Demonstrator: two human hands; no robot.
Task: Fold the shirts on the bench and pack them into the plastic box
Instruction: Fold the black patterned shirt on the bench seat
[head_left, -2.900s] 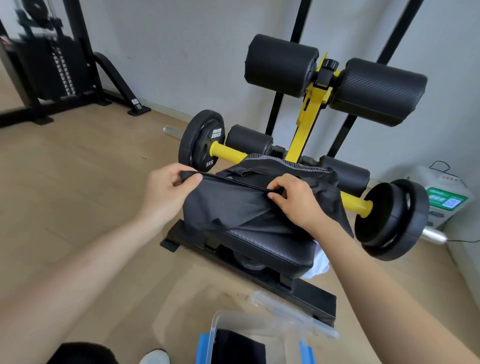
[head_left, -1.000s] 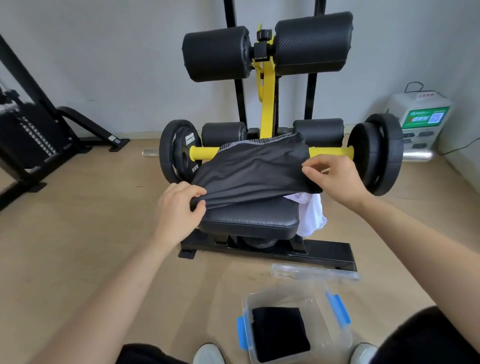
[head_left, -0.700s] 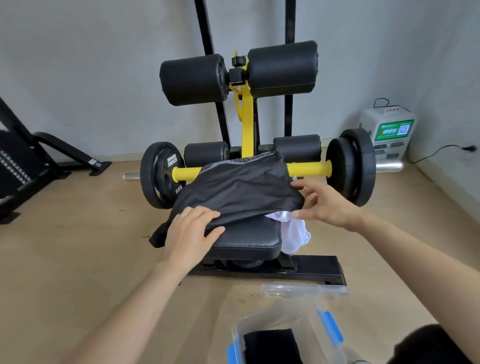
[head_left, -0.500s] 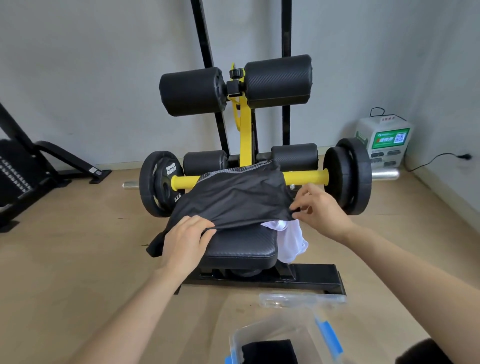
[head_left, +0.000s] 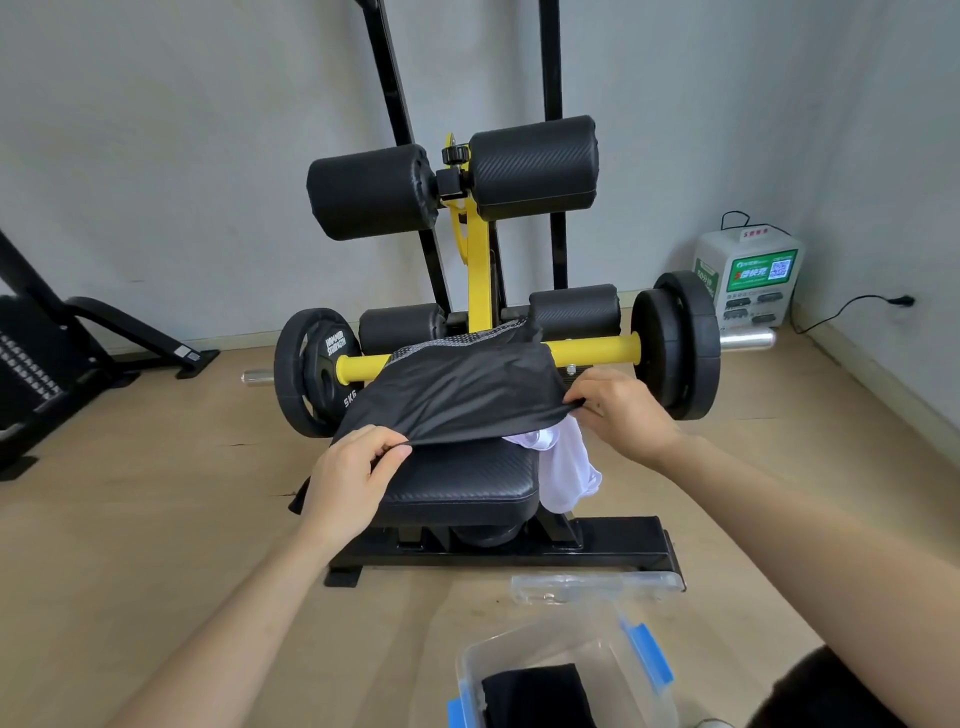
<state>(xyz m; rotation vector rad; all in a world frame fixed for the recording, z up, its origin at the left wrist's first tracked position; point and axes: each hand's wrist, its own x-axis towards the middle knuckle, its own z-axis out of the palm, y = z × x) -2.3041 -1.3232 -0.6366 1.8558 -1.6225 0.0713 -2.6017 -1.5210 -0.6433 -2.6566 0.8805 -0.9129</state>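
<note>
Black shirt (head_left: 457, 397) on counter (head_left: 460, 486), near edge pinched by left hand (head_left: 353, 475) and right hand (head_left: 623, 410); lifting risked dragging white shirt (head_left: 569, 475) off.

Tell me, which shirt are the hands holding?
The black shirt draped over the bench: the left hand and right hand pinch its front edge. The white shirt hangs beneath it; another dark folded one lies in the plastic box.

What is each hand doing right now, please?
Left hand: pinching the near left edge of the dark grey fabric shirt.
Right hand: pinching that shirt's right edge.
</note>
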